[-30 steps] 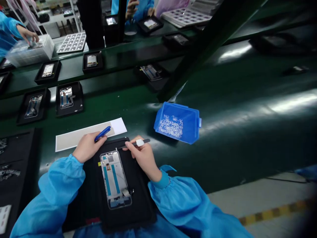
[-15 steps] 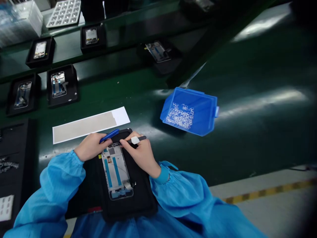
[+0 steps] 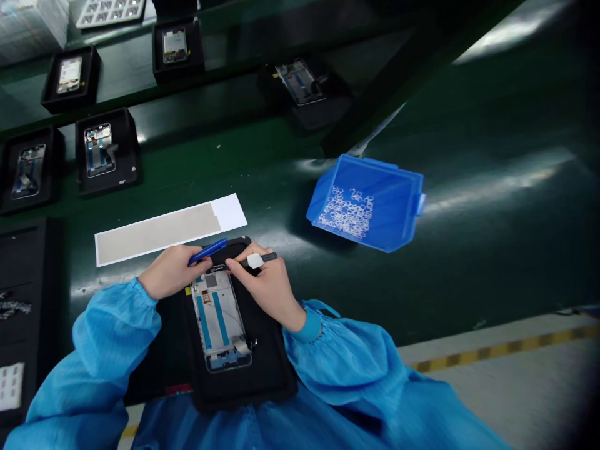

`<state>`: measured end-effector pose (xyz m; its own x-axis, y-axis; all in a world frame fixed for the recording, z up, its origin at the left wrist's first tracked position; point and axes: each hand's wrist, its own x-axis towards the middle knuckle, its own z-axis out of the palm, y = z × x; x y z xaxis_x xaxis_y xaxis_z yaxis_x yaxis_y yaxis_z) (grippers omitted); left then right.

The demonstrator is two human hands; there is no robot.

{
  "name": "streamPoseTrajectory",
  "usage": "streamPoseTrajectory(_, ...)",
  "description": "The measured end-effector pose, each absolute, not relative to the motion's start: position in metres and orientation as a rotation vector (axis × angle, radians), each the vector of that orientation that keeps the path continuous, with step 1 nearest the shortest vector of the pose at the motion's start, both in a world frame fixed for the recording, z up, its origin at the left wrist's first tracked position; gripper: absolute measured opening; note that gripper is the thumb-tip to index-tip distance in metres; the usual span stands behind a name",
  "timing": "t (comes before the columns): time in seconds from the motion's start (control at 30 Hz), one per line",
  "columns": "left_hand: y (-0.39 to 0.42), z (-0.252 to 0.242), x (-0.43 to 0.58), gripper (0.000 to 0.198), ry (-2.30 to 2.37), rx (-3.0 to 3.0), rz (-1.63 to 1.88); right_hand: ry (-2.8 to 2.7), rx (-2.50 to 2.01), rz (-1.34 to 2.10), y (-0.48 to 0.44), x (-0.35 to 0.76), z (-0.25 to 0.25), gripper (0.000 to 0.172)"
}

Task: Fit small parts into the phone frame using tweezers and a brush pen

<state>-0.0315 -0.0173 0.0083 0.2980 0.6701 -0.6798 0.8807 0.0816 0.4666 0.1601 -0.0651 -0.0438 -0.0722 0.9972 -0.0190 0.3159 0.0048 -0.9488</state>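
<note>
An opened phone frame [image 3: 220,319] lies in a black tray [image 3: 272,369] in front of me. Blue strips run along its silvery inside, and a flex cable curls at its near end. My left hand [image 3: 175,270] is at the frame's far left corner, closed around a blue pen-like tool [image 3: 209,250] that points up and right. My right hand [image 3: 267,287] pinches dark tweezers [image 3: 269,257] with a white wrap on them, over the frame's far right corner. The tweezers' tips are too small to make out.
A blue bin [image 3: 394,212] with many small white rings stands to the right. A pale strip sheet [image 3: 159,231] lies beyond my left hand. Several black trays with phone parts, such as this tray [image 3: 126,175], stand farther back. A dark post [image 3: 375,100] slants across the bench.
The view has shifted slightly, so the bench things sit a little differently in it. Both hands keep their places at the phone frame's far end, with the same tools in them.
</note>
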Motion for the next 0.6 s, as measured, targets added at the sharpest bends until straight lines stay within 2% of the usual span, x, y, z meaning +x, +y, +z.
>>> streamPoseTrajectory(0.47,-0.022,0.009,-0.024,0.019,1.519,1.700,-0.346,-1.488,-1.417,1.147,-0.066,0.160,-0.042,0.023)
streamPoseTrajectory(0.6,-0.029,0.007,-0.021,0.020,1.594,1.787,-0.411,-1.510,-1.424,1.116,-0.066,0.161,-0.042,0.022)
